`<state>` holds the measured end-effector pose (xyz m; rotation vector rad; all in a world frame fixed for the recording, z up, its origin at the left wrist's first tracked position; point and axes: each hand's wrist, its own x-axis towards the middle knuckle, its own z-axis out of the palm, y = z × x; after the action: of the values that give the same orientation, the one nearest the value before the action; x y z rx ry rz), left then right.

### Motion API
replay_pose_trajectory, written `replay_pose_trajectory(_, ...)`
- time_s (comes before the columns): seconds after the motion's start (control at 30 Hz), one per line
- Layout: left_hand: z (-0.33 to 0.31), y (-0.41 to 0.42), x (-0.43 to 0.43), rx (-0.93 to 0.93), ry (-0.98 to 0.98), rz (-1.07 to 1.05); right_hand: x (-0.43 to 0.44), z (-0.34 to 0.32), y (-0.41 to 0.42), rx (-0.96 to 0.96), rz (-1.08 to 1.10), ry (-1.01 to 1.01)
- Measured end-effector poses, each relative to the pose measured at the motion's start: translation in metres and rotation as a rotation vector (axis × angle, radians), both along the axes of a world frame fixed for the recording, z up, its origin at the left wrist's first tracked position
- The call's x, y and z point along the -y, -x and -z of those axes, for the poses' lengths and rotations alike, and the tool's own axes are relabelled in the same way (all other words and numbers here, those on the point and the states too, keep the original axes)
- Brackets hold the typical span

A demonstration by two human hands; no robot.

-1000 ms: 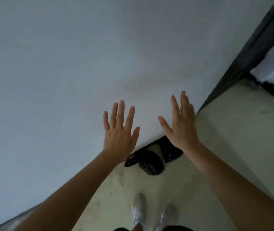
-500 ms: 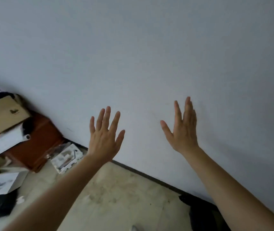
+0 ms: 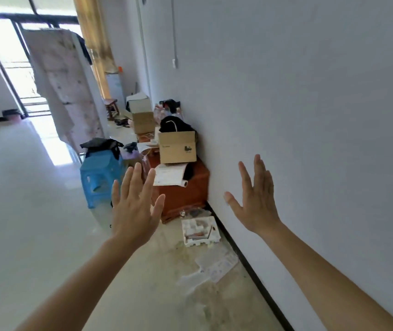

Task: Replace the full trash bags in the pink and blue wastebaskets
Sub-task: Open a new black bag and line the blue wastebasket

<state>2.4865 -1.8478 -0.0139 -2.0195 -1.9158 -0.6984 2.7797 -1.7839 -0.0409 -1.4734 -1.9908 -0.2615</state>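
Observation:
My left hand (image 3: 134, 209) and my right hand (image 3: 256, 204) are both raised in front of me, fingers straight and spread, holding nothing. Beyond the left hand stands a blue plastic stool (image 3: 100, 177) with black plastic bag material (image 3: 101, 145) lying on top. A small pale purple container (image 3: 130, 156) sits just behind it. Far down the room on the left, a pink bin with a dark top (image 3: 11, 114) stands by the window door. My right hand is close to the white wall (image 3: 310, 115); whether it touches is unclear.
Along the wall stand a brown wooden chest (image 3: 186, 187) carrying a cardboard box (image 3: 177, 147) and papers, with more boxes behind. A white foam tray (image 3: 200, 231) and paper scraps lie on the floor. A drying rack with cloth (image 3: 64, 91) stands ahead.
The view has swung left, from the bare wall with black bags at my feet to the long room. Both hands stay raised and open.

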Motion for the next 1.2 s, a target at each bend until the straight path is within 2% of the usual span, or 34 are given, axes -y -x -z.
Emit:
replay_pose_trajectory(0.17,-0.008,0.102,-0.038,0.013,0.034,-0.166,-0.076,-0.002,0.120,0.046,-0.161,0.023)
replay_pose_trajectory(0.33,0.004,0.167,-0.100,0.045,0.028,-0.207,-0.169,0.016,0.203,0.065,-0.219,0.072)
replay_pose_trajectory(0.57,0.035,0.252,-0.248,-0.046,0.134,-0.234,-0.328,0.063,0.300,0.025,-0.273,0.112)
replay_pose_trajectory(0.77,0.013,0.337,-0.371,-0.032,0.090,-0.282,-0.459,0.051,0.418,-0.016,-0.332,0.187)
replay_pose_trajectory(0.97,0.018,0.461,-0.449,-0.038,0.073,-0.388,-0.558,0.041,0.559,0.066,-0.499,0.171)
replay_pose_trajectory(1.1,0.039,0.548,-0.509,-0.032,0.087,-0.417,-0.623,0.060,0.640,0.070,-0.517,0.190)
replay_pose_trajectory(1.2,0.054,0.611,-0.559,-0.026,0.113,-0.411,-0.679,0.073,0.701,0.143,-0.511,0.207)
